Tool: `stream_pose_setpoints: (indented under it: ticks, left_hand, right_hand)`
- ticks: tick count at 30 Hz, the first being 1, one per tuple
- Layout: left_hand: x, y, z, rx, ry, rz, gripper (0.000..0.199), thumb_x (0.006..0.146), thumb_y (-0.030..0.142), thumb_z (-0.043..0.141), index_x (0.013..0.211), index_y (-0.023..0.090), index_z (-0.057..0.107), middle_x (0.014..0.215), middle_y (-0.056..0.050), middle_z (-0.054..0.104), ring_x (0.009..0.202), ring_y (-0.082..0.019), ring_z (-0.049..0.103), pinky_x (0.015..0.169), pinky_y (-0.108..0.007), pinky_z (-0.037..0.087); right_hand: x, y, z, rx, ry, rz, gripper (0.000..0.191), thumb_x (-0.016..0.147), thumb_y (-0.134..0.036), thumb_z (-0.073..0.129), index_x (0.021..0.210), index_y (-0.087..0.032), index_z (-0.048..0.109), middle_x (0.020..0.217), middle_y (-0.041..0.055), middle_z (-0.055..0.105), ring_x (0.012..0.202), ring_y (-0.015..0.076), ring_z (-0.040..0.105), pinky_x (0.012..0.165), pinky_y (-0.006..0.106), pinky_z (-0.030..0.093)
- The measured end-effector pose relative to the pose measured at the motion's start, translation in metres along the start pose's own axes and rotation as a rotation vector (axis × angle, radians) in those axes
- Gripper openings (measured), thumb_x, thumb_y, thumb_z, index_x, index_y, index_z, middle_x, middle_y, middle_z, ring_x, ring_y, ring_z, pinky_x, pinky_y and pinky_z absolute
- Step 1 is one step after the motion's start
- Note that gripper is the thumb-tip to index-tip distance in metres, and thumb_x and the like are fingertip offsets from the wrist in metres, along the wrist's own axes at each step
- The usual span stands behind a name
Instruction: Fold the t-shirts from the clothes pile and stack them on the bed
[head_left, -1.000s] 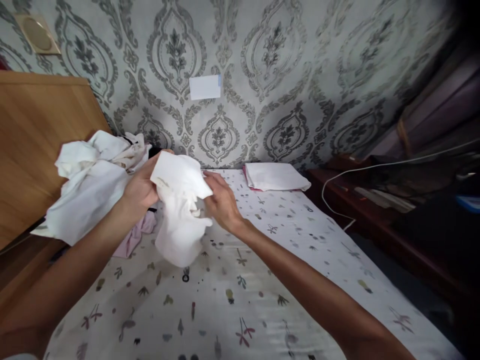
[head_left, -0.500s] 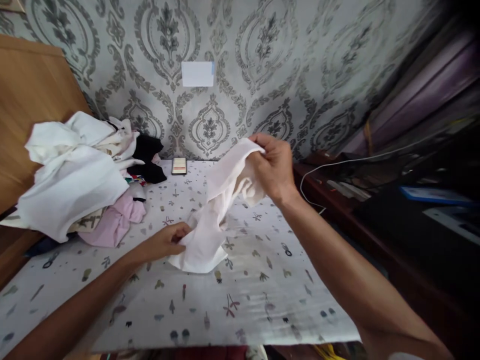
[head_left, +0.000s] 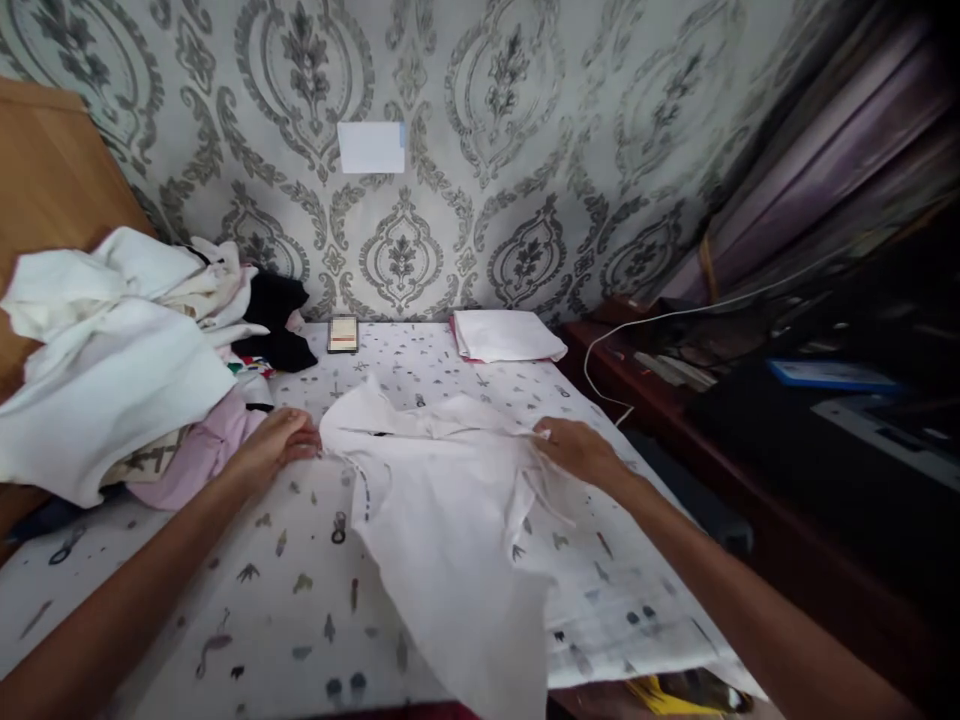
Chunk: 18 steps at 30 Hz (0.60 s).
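A white garment (head_left: pixel 457 510) is spread between my two hands over the patterned white sheet (head_left: pixel 300 600), its lower part reaching past the front edge. My left hand (head_left: pixel 281 445) is closed on its left upper corner. At the opposite upper corner, my right hand (head_left: pixel 574 450) pinches the fabric. A short row of dark marks shows near the garment's left side.
A heap of clothes (head_left: pixel 112 370) lies at the left beside a wooden board (head_left: pixel 67 160). Near the wall are a small framed card (head_left: pixel 343 334) and folded white cloth (head_left: pixel 506 335). A white cable (head_left: pixel 675 318) crosses the dark furniture at right.
The garment has gone from bunched to spread out and is nearer the front edge. My hands have moved apart, the right one lower. The folded cloth at the back now shows.
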<state>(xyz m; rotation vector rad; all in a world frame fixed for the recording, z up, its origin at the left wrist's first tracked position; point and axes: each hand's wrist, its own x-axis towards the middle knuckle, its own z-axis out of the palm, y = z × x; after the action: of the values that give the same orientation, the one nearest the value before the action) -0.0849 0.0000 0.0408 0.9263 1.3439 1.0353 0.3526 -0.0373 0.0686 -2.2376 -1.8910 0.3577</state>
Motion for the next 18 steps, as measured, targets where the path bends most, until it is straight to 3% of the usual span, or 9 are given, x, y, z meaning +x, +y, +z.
stream_pose_setpoints:
  ticks: [4, 8, 10, 12, 14, 16, 18]
  left_hand:
    - [-0.001, -0.008, -0.001, 0.392, -0.022, 0.17, 0.045, 0.068, 0.055, 0.071, 0.095, 0.021, 0.058, 0.097, -0.005, 0.064, 0.089, -0.023, 0.066, 0.065, -0.03, 0.055]
    - [0.009, -0.009, 0.012, 0.76, -0.009, 0.322, 0.051, 0.075, 0.058, 0.058, 0.109, 0.021, 0.054, 0.098, -0.006, 0.062, 0.086, -0.024, 0.064, 0.072, -0.035, 0.053]
    - [0.013, -0.012, 0.021, 0.953, 0.036, 0.365, 0.056, 0.077, 0.057, 0.054, 0.118, 0.018, 0.052, 0.097, -0.007, 0.063, 0.09, -0.026, 0.063, 0.077, -0.038, 0.05]
    - [0.016, -0.014, 0.026, 1.121, 0.072, 0.351, 0.057, 0.077, 0.055, 0.054, 0.12, 0.018, 0.052, 0.095, -0.007, 0.064, 0.091, -0.028, 0.063, 0.077, -0.038, 0.047]
    - [0.02, -0.013, 0.024, 1.191, 0.05, 0.307, 0.043, 0.075, 0.051, 0.056, 0.106, 0.02, 0.058, 0.085, -0.004, 0.063, 0.085, -0.027, 0.062, 0.071, -0.035, 0.044]
    - [0.028, -0.008, 0.021, 1.11, -0.043, 0.297, 0.027, 0.072, 0.046, 0.056, 0.084, 0.022, 0.058, 0.072, -0.001, 0.058, 0.074, -0.023, 0.059, 0.064, -0.032, 0.041]
    - [0.04, 0.003, 0.019, 0.878, -0.114, 0.337, 0.024, 0.069, 0.045, 0.057, 0.072, 0.022, 0.052, 0.064, 0.002, 0.053, 0.064, -0.019, 0.054, 0.059, -0.029, 0.04]
  right_hand:
    - [0.002, 0.007, 0.027, -0.149, 0.069, -0.116, 0.031, 0.093, -0.034, 0.051, 0.116, -0.022, 0.068, 0.114, 0.01, 0.071, 0.102, 0.0267, 0.066, 0.081, 0.036, 0.051]
    - [0.02, -0.033, 0.034, -0.164, 0.036, -0.378, 0.044, 0.091, -0.034, 0.058, 0.132, -0.019, 0.06, 0.134, 0.013, 0.061, 0.121, 0.0293, 0.057, 0.1, 0.039, 0.045]
    - [0.029, -0.055, 0.042, -0.203, 0.004, -0.448, 0.044, 0.089, -0.029, 0.059, 0.132, -0.017, 0.06, 0.137, 0.0142, 0.059, 0.122, 0.0306, 0.054, 0.101, 0.041, 0.043]
    - [0.037, -0.068, 0.051, -0.211, 0.017, -0.467, 0.035, 0.09, -0.022, 0.054, 0.123, -0.017, 0.065, 0.132, 0.0148, 0.061, 0.119, 0.03, 0.054, 0.098, 0.04, 0.043]
    - [0.047, -0.069, 0.058, -0.127, 0.051, -0.459, 0.024, 0.09, -0.016, 0.05, 0.105, -0.018, 0.069, 0.118, 0.0131, 0.067, 0.11, 0.0272, 0.057, 0.091, 0.036, 0.043]
    - [0.062, -0.06, 0.06, 0.113, 0.114, -0.353, 0.014, 0.087, -0.018, 0.054, 0.085, -0.019, 0.068, 0.094, 0.0086, 0.07, 0.094, 0.024, 0.06, 0.081, 0.031, 0.043]
    - [0.082, -0.047, 0.056, 0.381, 0.209, -0.179, 0.015, 0.085, -0.025, 0.059, 0.072, -0.019, 0.063, 0.071, 0.0031, 0.064, 0.077, 0.0207, 0.058, 0.069, 0.028, 0.041]
